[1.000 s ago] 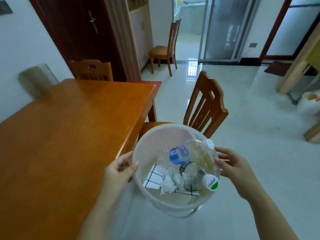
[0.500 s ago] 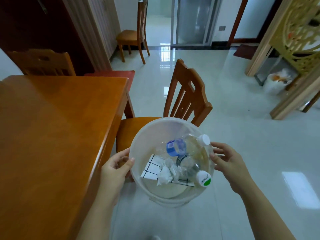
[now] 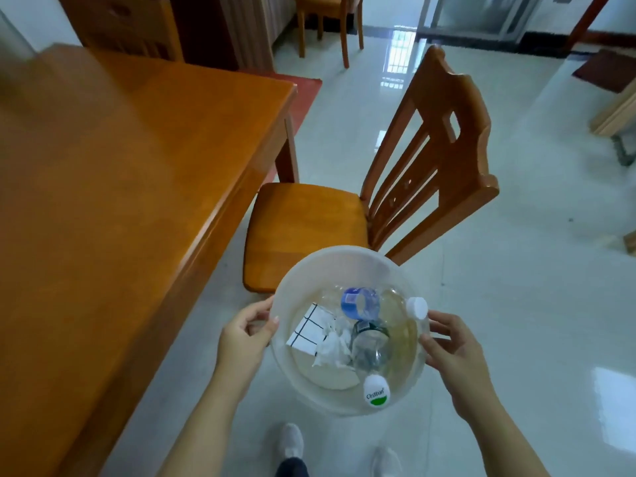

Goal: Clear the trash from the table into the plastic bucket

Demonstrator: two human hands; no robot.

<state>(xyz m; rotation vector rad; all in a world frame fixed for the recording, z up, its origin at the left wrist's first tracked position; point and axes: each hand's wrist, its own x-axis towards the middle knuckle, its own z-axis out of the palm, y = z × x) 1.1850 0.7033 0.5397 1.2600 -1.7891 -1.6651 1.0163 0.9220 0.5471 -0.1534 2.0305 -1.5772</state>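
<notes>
so the plastic bucket (image 3: 347, 270) with the bottles and crumpled tissue in it hangs over the floor just right of the table (image 3: 113, 173), left hand (image 3: 246, 333) and right hand (image 3: 454, 349) each curled round opposite rims, equally close, so lowering it looks like a two-hand job.

The bucket (image 3: 347, 259) sits at lower centre of the frame, held between the left hand (image 3: 246, 339) on its left rim and the right hand (image 3: 454, 349) on its right rim. Inside lie bottles (image 3: 371, 349), tissue (image 3: 332, 346) and paper (image 3: 308, 328). The desk (image 3: 120, 173) fills the left; a chair (image 3: 378, 187) stands above the bucket.
</notes>
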